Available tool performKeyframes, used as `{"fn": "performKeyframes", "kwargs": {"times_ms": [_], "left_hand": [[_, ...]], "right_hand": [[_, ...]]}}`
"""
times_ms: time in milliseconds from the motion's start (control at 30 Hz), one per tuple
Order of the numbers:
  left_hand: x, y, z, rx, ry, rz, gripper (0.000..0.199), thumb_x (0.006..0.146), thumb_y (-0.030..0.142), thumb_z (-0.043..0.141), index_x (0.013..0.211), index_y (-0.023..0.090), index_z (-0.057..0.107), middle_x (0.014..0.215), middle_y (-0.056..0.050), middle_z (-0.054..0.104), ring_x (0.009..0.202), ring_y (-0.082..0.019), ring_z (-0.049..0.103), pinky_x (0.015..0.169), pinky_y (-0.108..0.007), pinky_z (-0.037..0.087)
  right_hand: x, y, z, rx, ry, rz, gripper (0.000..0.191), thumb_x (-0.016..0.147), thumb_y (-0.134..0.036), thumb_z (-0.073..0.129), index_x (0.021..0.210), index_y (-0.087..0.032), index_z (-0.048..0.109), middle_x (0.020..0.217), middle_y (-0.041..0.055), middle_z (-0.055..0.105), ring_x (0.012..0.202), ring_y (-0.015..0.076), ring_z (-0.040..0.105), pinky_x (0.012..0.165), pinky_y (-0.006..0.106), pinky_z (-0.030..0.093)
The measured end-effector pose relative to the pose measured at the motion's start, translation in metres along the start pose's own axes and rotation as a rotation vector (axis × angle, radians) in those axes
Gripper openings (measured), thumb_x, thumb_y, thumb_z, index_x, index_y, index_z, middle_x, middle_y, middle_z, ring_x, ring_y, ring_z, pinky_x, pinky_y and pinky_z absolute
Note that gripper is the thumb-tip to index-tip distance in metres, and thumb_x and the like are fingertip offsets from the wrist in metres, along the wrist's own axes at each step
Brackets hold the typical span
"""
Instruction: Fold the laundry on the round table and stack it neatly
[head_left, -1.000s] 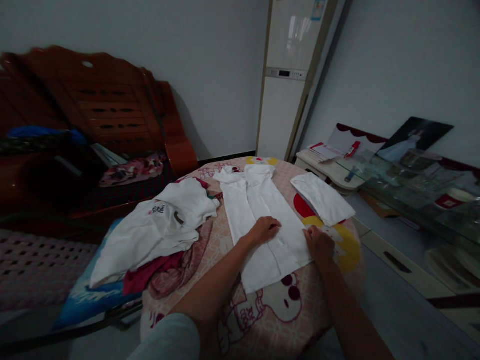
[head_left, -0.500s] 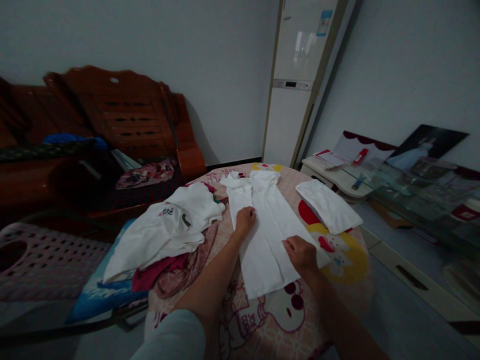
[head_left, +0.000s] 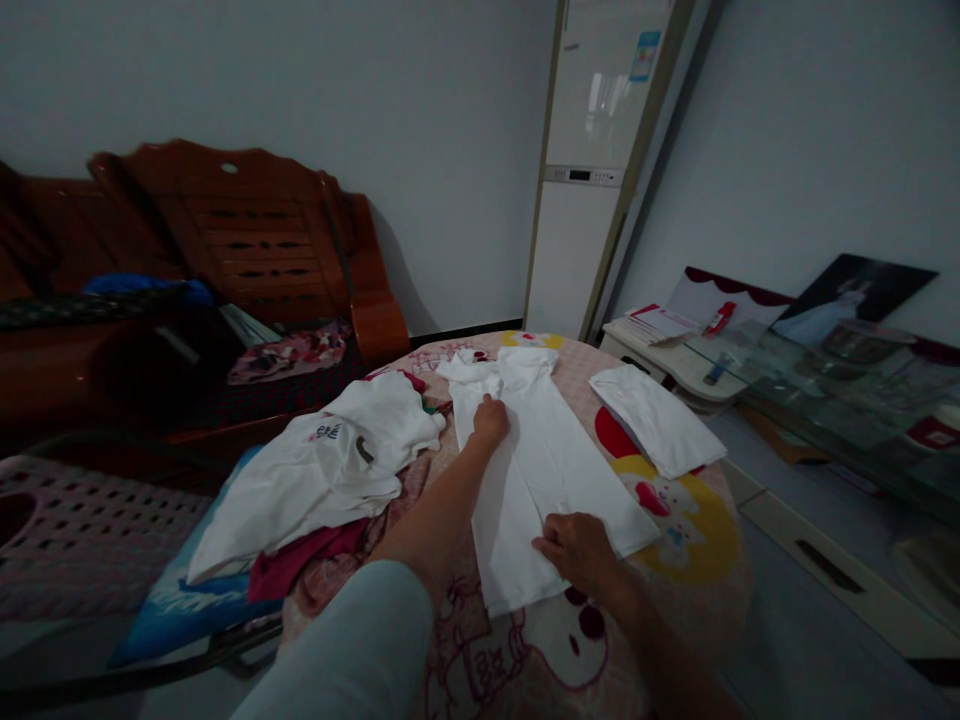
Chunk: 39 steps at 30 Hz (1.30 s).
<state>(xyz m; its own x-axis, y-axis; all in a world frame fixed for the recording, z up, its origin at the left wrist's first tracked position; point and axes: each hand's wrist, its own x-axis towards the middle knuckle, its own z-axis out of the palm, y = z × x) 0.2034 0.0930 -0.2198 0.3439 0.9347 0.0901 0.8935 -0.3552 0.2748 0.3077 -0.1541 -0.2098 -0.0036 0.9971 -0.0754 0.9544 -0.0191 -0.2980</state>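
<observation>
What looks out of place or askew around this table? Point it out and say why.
The rumpled white shirt with a small dark print sprawls past the left edge of the round pink-patterned table, over a blue-and-white cushion-like item, untidy against the folded white garment at right. No spill or damage shows.

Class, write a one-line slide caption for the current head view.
Two hands on a white garment spread across a patterned round table.

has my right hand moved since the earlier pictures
Yes. Your right hand has moved left, away from the yellow print on the tablecloth.
</observation>
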Motion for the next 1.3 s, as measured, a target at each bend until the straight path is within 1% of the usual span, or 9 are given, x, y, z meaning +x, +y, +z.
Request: {"fn": "performKeyframes", "kwargs": {"times_ms": [300,433,600,700,833,933,1033,1200,1300], "left_hand": [[0.01,0.006,-0.008,-0.021,0.003,-0.094,0.036,0.084,0.006,0.044,0.118,0.004,0.057,0.124,-0.024,0.054,0.104,-0.026,0.063,0.089,-0.032,0.049],[0.01,0.011,-0.004,-0.034,0.017,-0.107,0.036,0.085,0.006,0.043,0.119,0.005,0.057,0.125,-0.024,0.053,0.105,-0.026,0.063,0.089,-0.031,0.049],[0.01,0.011,0.0,-0.05,0.006,-0.083,0.04,0.088,0.01,0.041,0.127,0.006,0.054,0.122,-0.022,0.057,0.106,-0.026,0.062,0.089,-0.031,0.048],[0.007,0.003,-0.004,-0.06,0.017,-0.028,0.048,0.091,0.008,0.036,0.137,0.011,0.047,0.121,-0.017,0.061,0.114,-0.023,0.059,0.097,-0.03,0.044],[-0.006,-0.018,-0.006,-0.04,0.104,0.068,0.047,0.092,0.011,0.036,0.138,0.011,0.049,0.135,-0.017,0.056,0.125,-0.023,0.052,0.106,-0.032,0.038],[-0.017,-0.036,0.002,0.036,0.095,0.12,0.048,0.094,0.027,0.045,0.14,0.015,0.048,0.148,-0.016,0.045,0.137,-0.029,0.04,0.113,-0.043,0.031],[-0.021,-0.046,0.009,0.1,0.065,0.137,0.052,0.096,0.039,0.042,0.145,0.021,0.042,0.154,-0.016,0.037,0.142,-0.035,0.032,0.113,-0.054,0.024],[-0.032,-0.031,0.006,0.073,0.033,0.077,0.056,0.096,0.038,0.043,0.148,0.018,0.038,0.155,-0.02,0.033,0.143,-0.036,0.031,0.113,-0.055,0.025],[-0.062,-0.011,0.01,-0.004,0.006,0.191,0.057,0.095,0.037,0.048,0.147,0.018,0.038,0.156,-0.018,0.032,0.144,-0.033,0.03,0.113,-0.051,0.028]], "right_hand": [[0.003,0.008,-0.005,0.098,-0.02,-0.028,0.023,0.085,-0.034,0.064,0.069,-0.019,0.069,0.067,0.0015,0.07,0.064,0.0127,0.059,0.062,0.024,0.03],[0.005,0.011,-0.006,0.123,-0.031,-0.044,0.022,0.081,-0.028,0.066,0.062,-0.018,0.066,0.061,0.0002,0.066,0.058,0.0117,0.055,0.06,0.024,0.029],[0.004,0.006,-0.009,0.066,-0.073,-0.027,0.017,0.08,-0.026,0.066,0.064,-0.018,0.066,0.064,0.0008,0.067,0.062,0.0132,0.057,0.061,0.025,0.03],[0.002,0.003,-0.009,0.039,-0.037,-0.045,0.012,0.082,-0.027,0.066,0.074,-0.019,0.066,0.072,0.0021,0.07,0.068,0.0149,0.061,0.064,0.025,0.033],[0.0,0.005,-0.004,0.061,0.016,-0.097,0.01,0.085,-0.025,0.061,0.092,-0.021,0.067,0.082,0.0032,0.072,0.076,0.0162,0.064,0.071,0.025,0.036],[0.002,0.007,0.003,0.067,-0.027,-0.105,0.016,0.085,-0.021,0.057,0.097,-0.022,0.068,0.08,0.0022,0.072,0.075,0.0161,0.065,0.071,0.025,0.037],[0.002,0.006,0.005,0.082,-0.04,-0.094,0.017,0.084,-0.02,0.056,0.094,-0.023,0.069,0.078,0.0017,0.072,0.074,0.0158,0.065,0.07,0.024,0.037],[-0.005,0.013,-0.005,0.258,0.069,-0.08,0.016,0.084,-0.022,0.054,0.085,-0.021,0.07,0.066,-0.0005,0.067,0.063,0.0137,0.06,0.064,0.022,0.038],[-0.009,0.031,-0.013,0.382,0.215,-0.008,0.021,0.086,-0.029,0.05,0.08,-0.02,0.069,0.058,-0.0017,0.061,0.055,0.0128,0.054,0.058,0.022,0.038]]}}
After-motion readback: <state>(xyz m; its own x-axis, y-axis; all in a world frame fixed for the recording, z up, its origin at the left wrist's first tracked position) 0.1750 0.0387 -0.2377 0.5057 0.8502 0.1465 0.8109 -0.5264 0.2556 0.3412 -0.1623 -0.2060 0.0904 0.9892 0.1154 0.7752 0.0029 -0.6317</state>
